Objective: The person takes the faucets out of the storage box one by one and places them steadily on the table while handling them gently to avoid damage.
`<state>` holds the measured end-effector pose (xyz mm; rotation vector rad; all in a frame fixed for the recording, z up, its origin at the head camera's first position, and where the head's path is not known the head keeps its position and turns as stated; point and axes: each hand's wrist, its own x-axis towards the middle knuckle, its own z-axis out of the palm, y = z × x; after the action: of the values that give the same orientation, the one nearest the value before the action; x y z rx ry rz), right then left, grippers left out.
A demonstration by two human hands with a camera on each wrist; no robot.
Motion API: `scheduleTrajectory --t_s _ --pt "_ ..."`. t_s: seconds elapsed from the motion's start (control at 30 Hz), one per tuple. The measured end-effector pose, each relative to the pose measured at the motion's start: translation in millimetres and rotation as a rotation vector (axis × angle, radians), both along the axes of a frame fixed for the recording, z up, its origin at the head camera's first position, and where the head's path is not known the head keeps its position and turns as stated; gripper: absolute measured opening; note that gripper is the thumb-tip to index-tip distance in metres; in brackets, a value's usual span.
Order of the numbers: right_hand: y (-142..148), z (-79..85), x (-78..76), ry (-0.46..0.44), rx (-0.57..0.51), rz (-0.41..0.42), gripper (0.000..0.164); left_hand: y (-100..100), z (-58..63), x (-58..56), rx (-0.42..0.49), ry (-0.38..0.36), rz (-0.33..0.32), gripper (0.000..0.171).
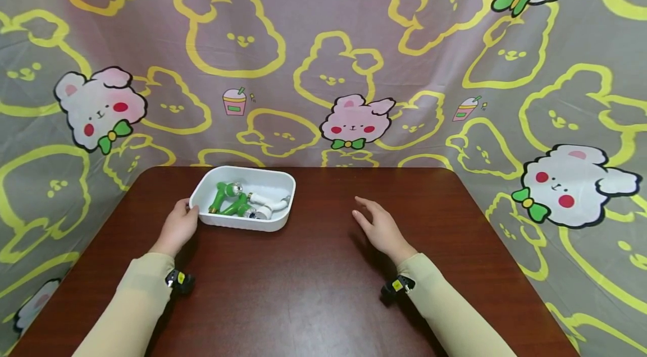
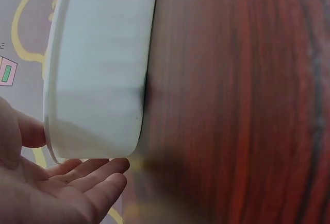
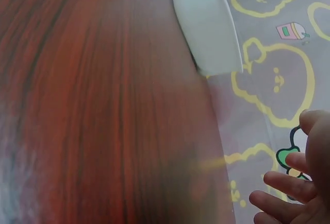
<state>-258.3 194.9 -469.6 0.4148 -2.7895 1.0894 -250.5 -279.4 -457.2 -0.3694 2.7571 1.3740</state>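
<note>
A white plastic basin stands at the back left of the table, its outer wall filling much of the left wrist view. In it lie green angled pieces with brass and shiny metal ends, and white curved pieces; their exact kind is unclear. My left hand holds the basin's left end, thumb at the rim and fingers along the outside wall. To the right of the basin and apart from it, my right hand hovers over the table with relaxed, spread fingers and holds nothing.
The dark brown wooden table has its far edge just behind the basin. A patterned cloth hangs behind and along both sides. Each sleeve cuff carries a small black camera, one left, one right.
</note>
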Motion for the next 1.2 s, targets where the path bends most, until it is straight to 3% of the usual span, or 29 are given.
scheduleTrajectory --t_s 0.5,1.2 --pt "-14 -2.5 -11.3 -0.025 -0.119 0.004 0.047 20 -1.8 5.0 0.037 0.033 -0.01 0.058" --pt "-51 -5.8 -12.7 -0.048 -0.16 0.054 0.047 47 -2.8 5.9 0.093 0.056 0.013 0.055"
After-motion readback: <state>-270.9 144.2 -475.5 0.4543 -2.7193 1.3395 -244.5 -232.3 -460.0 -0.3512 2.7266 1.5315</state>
